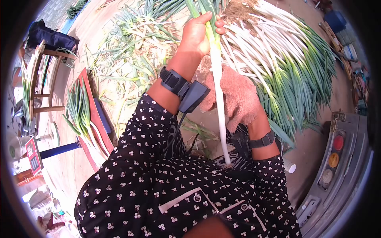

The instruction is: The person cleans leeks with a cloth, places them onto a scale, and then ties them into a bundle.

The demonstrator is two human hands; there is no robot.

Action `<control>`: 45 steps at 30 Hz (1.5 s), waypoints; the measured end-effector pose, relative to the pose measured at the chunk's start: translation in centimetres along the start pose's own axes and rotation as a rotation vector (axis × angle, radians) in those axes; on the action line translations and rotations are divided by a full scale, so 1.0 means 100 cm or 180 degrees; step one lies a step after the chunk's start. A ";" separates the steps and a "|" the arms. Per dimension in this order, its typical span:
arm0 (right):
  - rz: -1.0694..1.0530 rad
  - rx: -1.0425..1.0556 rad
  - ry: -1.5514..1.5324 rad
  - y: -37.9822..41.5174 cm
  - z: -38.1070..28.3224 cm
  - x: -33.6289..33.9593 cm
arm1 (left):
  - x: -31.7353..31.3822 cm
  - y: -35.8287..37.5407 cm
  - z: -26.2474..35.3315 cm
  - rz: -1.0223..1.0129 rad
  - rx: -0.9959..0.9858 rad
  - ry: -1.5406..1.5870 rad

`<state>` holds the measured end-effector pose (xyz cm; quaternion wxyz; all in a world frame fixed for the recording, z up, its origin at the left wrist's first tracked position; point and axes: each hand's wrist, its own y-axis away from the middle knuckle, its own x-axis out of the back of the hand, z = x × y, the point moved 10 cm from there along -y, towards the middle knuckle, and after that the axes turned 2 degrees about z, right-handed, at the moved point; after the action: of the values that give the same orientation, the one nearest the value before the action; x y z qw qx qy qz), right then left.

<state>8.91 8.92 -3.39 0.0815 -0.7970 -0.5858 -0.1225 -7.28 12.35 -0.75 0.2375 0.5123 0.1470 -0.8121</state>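
Both hands are holding one long green onion point(217, 99) near the middle of the frame. The left hand point(198, 33) is bare and is gripping the onion up high, where the white part is turning green. The right hand point(238, 97) is wearing a fuzzy pink glove and is wrapping around the white stalk lower down. The onion is standing almost straight up and down, with its root end pointing at the person's lap.

A black band with a small box point(186, 89) is sitting on the left wrist. A big pile of green onions point(289, 67) is lying in the upper right of the frame. Loose green scraps point(131, 43) are lying on the ground in the upper left. A red board with more onions point(85, 111) is resting at the left.
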 end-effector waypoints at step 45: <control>0.0224 0.1295 0.1613 -0.003 -0.069 -0.023 | -0.006 -0.006 0.034 -0.0549 0.0115 0.0701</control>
<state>7.33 5.04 2.57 0.3866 -0.7282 -0.5314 -0.1945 -10.00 11.37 1.30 0.1400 0.5879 0.2009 -0.7710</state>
